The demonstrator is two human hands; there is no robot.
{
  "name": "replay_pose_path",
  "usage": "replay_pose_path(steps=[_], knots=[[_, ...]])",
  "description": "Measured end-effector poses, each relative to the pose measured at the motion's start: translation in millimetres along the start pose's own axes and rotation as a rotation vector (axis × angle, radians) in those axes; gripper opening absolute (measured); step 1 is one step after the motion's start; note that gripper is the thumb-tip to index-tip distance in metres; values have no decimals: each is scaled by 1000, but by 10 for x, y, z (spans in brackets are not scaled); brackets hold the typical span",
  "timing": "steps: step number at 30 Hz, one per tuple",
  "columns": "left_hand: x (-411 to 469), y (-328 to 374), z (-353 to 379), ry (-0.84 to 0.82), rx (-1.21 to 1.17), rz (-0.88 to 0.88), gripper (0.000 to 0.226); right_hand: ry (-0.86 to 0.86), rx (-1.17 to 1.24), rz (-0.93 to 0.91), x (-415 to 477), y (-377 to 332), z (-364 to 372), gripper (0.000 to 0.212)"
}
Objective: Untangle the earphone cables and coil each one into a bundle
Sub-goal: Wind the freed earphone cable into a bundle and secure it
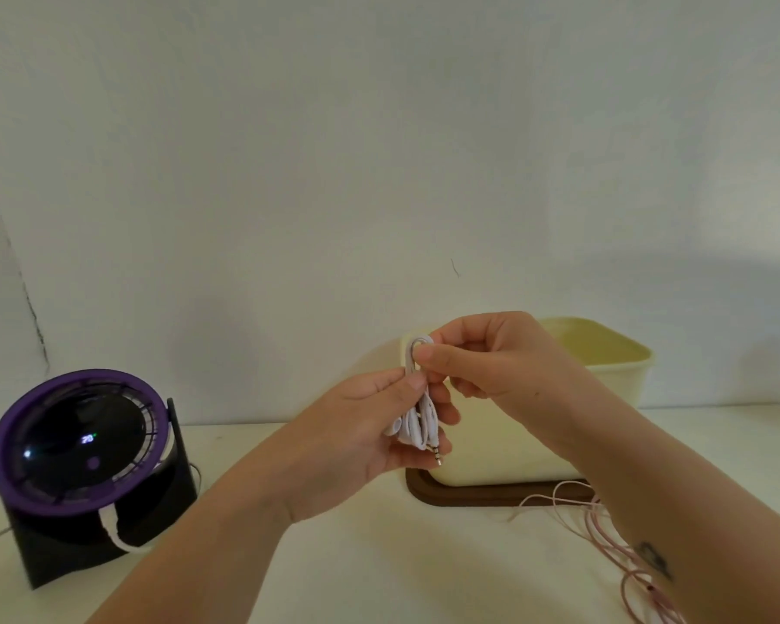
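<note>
A white earphone cable [417, 418] is folded into a small bundle, held up above the table in front of the cream box. My left hand [361, 434] grips the bundle's lower part, and the gold jack plug [437, 456] hangs out below my fingers. My right hand [482, 358] pinches the loop at the bundle's top between thumb and forefinger. A pink earphone cable [604, 529] lies loose in loops on the white table at the right, partly hidden under my right forearm.
A cream box [613, 385] stands on a dark brown tray [469, 495] against the wall behind my hands. At the left sits a black stand with a purple-rimmed dark dome [82, 448] and a white lead. The white wall is close behind.
</note>
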State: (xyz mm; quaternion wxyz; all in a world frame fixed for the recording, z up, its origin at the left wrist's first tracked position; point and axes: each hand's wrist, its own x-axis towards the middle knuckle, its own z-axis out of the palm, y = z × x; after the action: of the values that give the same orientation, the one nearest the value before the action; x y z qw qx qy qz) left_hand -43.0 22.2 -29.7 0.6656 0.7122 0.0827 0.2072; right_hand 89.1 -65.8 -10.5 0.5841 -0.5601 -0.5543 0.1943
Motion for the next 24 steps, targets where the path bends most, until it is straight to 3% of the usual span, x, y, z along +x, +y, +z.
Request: replay_pose_path(steps=[5, 12, 15, 19, 24], knots=[[-36, 10, -98, -115, -12, -46, 16, -95, 115, 74, 14, 17, -50, 18], [-97, 32, -136, -196, 83, -105, 16, -354, 136, 125, -13, 8, -156, 13], [-157, 50, -197, -204, 90, -126, 14, -388, 96, 82, -41, -3, -78, 31], [-312, 53, -307, -247, 36, -175, 12, -376, -47, -47, -24, -84, 110, 10], [-574, 24, -528, -275, 32, -208, 17, -394, -52, -56, -27, -100, 409, 4]])
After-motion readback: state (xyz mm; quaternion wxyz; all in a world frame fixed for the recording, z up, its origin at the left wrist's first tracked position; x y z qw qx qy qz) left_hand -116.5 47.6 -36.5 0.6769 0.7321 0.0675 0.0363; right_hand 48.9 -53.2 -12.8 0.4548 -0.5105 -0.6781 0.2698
